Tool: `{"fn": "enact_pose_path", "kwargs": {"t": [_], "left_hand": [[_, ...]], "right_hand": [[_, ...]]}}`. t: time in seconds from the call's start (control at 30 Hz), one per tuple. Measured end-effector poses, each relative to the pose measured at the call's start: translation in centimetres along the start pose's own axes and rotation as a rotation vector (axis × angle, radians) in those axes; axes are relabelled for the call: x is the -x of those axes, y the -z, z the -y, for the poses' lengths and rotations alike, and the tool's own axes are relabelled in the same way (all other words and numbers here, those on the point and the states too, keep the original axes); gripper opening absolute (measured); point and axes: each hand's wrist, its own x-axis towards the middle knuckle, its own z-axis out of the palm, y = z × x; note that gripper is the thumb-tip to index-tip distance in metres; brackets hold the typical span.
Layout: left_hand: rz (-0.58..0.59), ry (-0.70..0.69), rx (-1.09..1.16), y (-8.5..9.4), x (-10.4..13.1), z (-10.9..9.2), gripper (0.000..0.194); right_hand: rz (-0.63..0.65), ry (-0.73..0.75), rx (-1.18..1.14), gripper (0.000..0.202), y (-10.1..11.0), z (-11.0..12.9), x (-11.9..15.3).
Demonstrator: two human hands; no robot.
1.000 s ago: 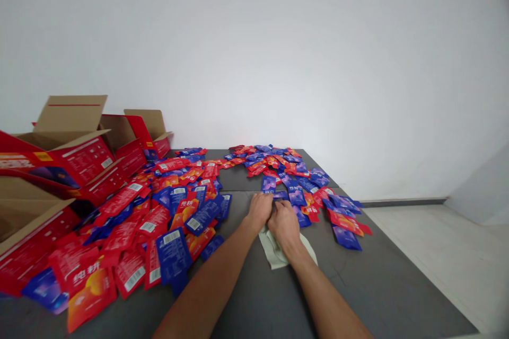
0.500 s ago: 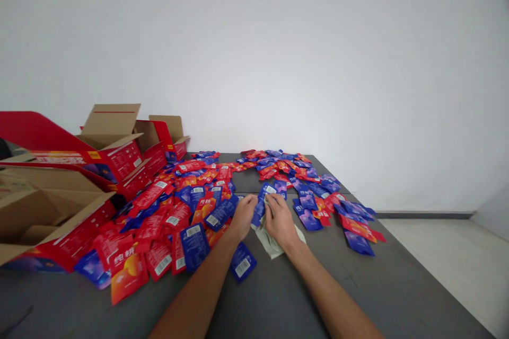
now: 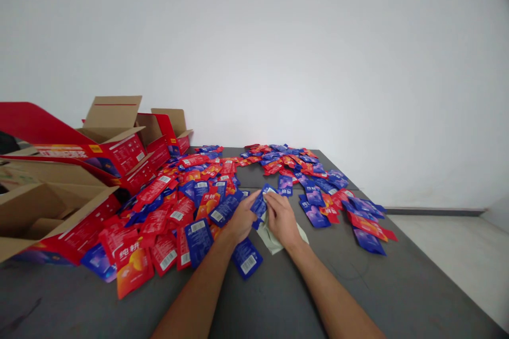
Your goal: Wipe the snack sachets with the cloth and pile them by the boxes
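Note:
Between my hands is a blue packet [image 3: 260,207], tilted up off the table. My left hand [image 3: 242,218] is closed on its left side. The fingers of my right hand [image 3: 280,215] pinch its right edge near the white label. Under my right hand and wrist lies a pale green cloth [image 3: 271,242], partly covered. Just in front of my left wrist, a blue packet with a barcode [image 3: 247,258] rests on the dark table. Red and blue packets [image 3: 175,212] are heaped to the left of my left hand.
Open red cardboard boxes [image 3: 75,222] stand along the left side. More red and blue packets [image 3: 294,161] lie at the back, and others [image 3: 368,225] spread to the right. The dark table [image 3: 358,280] ends at a slanting right edge, with a pale wall behind.
The view has shifted slightly, so the boxes and packets appear a little further right. My left hand has turned somewhat around the blue packet, which both hands still hold.

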Motion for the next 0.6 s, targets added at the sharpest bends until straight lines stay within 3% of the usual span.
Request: {"fn": "enact_pose_path", "kwargs": {"t": [0.1, 0.27, 0.47, 0.6], "left_hand": [[0.035, -0.030, -0.056, -0.3, 0.1, -0.1, 0.090], [-0.019, -0.050, -0.114, 0.1, 0.1, 0.4, 0.092], [0.014, -0.024, -0.096, -0.1, 0.1, 0.8, 0.085], [-0.085, -0.003, 0.048, -0.2, 0.1, 0.5, 0.084]], "right_hand": [[-0.033, -0.010, 0.017, 0.038, 0.3, -0.1, 0.1], [0.089, 0.060, -0.003, 0.042, 0.1, 0.7, 0.4], [-0.110, -0.044, 0.054, 0.041, 0.8, -0.4, 0.1], [0.014, 0.059, 0.033, 0.043, 0.4, 0.1, 0.5]]}}
